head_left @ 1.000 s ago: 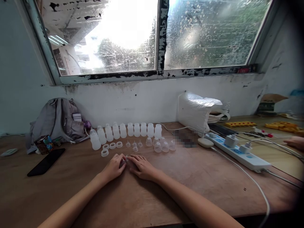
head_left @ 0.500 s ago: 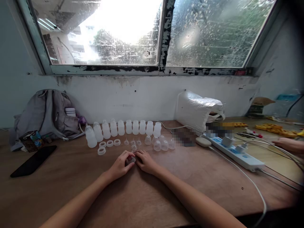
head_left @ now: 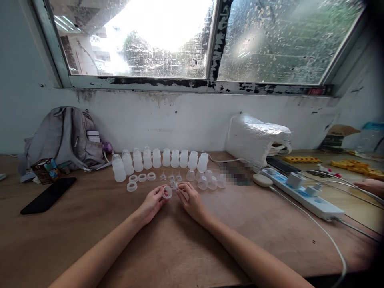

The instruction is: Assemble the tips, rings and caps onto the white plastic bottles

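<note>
My left hand [head_left: 152, 203] holds a translucent bottle collar ring [head_left: 167, 192] upright between thumb and fingers. To its right, my right hand [head_left: 189, 201] has its fingertips closed on a small clear bottle nipple [head_left: 175, 186], partly hidden by the fingers. Just beyond the hands stand more clear nipples [head_left: 163, 176]. Loose collar rings [head_left: 142, 177] lie to the left of these, one in front of the others. Several clear caps [head_left: 211, 183] sit at the right. Behind everything runs a row of frosted baby bottles [head_left: 156, 158]; those at the left end have clear tops, the others are open-mouthed.
A black phone [head_left: 48, 196], a small box [head_left: 45, 171] and a grey backpack [head_left: 67, 140] are at left. At right are a white bag [head_left: 255, 138], a power strip [head_left: 309, 200] with cables and yellow parts [head_left: 354, 167]. Another person's hand [head_left: 370, 187] shows at the right edge.
The hands have moved slightly apart. The left hand has raised the ring and turned it to face me, and the right hand has reached forward to the nipples. The view has shifted slightly.
</note>
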The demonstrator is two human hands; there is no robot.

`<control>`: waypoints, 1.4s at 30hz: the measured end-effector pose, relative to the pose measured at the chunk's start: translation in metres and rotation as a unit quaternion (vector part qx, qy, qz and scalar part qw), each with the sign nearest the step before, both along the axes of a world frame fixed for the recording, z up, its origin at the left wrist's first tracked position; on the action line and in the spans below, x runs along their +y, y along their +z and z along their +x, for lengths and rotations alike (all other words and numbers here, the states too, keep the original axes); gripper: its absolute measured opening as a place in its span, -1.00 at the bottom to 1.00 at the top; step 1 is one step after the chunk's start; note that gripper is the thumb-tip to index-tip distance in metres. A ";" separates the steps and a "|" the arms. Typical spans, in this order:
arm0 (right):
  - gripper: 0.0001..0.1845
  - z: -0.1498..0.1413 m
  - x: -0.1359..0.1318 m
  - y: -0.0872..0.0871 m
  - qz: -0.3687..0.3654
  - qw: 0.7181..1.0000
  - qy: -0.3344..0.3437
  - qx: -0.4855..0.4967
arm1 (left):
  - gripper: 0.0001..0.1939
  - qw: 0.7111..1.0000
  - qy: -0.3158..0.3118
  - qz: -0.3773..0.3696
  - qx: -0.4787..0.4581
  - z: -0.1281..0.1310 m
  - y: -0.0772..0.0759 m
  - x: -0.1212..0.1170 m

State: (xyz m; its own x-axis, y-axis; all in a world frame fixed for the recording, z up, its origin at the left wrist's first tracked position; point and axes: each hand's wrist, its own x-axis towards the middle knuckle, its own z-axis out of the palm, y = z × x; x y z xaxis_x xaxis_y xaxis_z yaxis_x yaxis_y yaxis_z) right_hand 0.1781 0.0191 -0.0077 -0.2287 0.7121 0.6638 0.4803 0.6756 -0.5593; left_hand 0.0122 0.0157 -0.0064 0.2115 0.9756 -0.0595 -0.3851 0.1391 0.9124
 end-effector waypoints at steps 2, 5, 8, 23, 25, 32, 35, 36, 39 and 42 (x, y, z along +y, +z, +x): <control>-0.89 -0.002 -0.004 0.001 0.012 1.000 0.019 -0.010 | -0.79 0.999 -0.006 -0.032 -0.041 0.000 0.001 -0.001; -0.87 -0.003 -0.006 -0.002 0.010 0.998 0.044 -0.051 | -0.78 0.998 -0.013 -0.028 -0.048 0.002 0.002 -0.003; -0.86 -0.002 -0.005 -0.005 0.012 0.995 0.043 -0.087 | -0.77 0.999 -0.010 -0.013 -0.042 0.003 0.002 -0.004; -0.74 -0.004 -0.014 0.004 0.011 0.981 -0.009 -0.195 | -0.71 0.996 -0.056 0.003 -0.068 0.005 0.000 -0.009; -0.73 -0.005 -0.015 0.005 0.000 0.977 -0.013 -0.213 | -0.71 0.996 -0.058 0.000 -0.067 0.004 0.001 -0.008; -0.79 -0.004 -0.013 0.002 0.003 0.990 0.011 -0.144 | -0.69 0.997 -0.071 -0.007 -0.013 0.006 0.002 -0.009; -0.84 -0.006 -0.011 0.000 0.006 0.997 0.024 -0.073 | -0.67 0.997 -0.062 0.020 0.032 0.009 0.001 -0.011; -0.85 -0.007 -0.011 0.000 0.002 0.998 0.023 -0.055 | -0.67 0.997 -0.058 0.031 0.045 0.010 0.001 -0.012; -0.82 -0.008 -0.010 -0.002 -0.026 1.000 0.011 -0.008 | -0.68 0.995 -0.052 0.056 0.071 0.012 0.003 -0.015; -0.77 -0.008 -0.008 -0.001 -0.078 0.997 0.012 0.027 | -0.68 0.992 -0.053 0.067 0.090 0.013 0.003 -0.016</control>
